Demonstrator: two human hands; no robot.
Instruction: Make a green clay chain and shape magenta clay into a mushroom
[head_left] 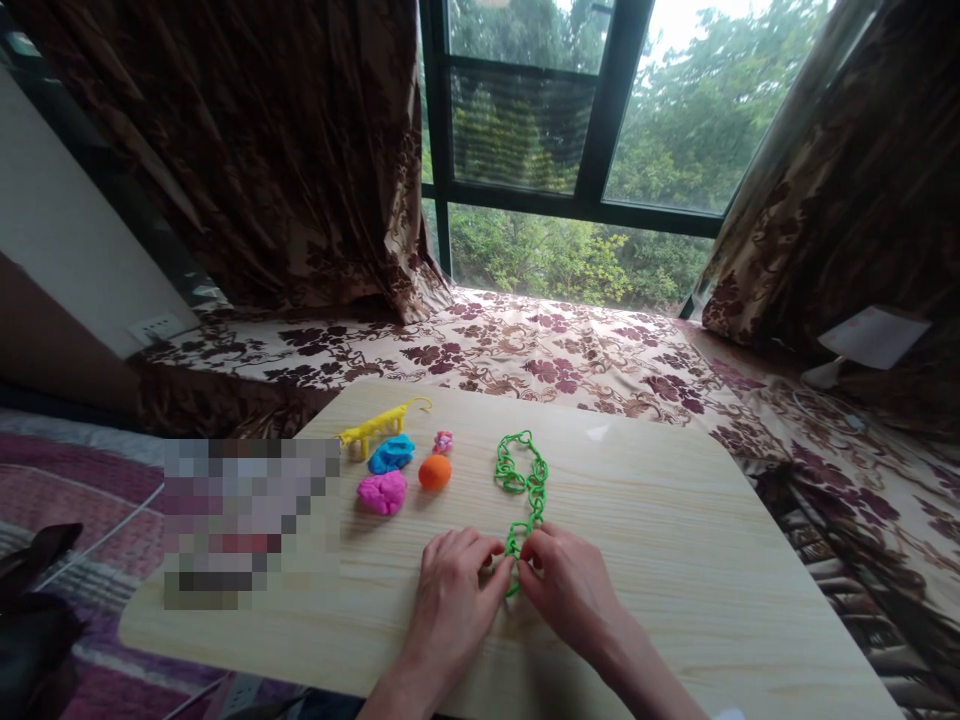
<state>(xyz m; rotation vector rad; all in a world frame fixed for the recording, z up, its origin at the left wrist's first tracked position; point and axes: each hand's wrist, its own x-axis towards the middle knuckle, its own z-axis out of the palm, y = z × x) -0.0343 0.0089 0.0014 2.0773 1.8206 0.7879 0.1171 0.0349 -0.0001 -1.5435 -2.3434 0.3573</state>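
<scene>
A green chain of linked loops (537, 492), looking like modelling clay, runs over the light wooden table (660, 520) toward me. Its far part curls into a ring shape. At the chain's near end, my left hand (459, 585) pinches a link between thumb and forefinger. My right hand (566, 580) closes on the same end from the other side, its fingertips almost meeting the left ones. Fingers partly hide the links there. Left of the chain lie an orange ball (434, 473), a small pink-and-white lump (443, 441), a magenta lump (382, 493) and a blue lump (391, 454).
A yellow animal-like figure (373, 430) with a curled tail stands at the table's far left. Blurred-out pixels cover the left table edge. Beyond the table are a flower-patterned window seat (555, 345), curtains (315, 150) and, at right, a white lamp (870, 338).
</scene>
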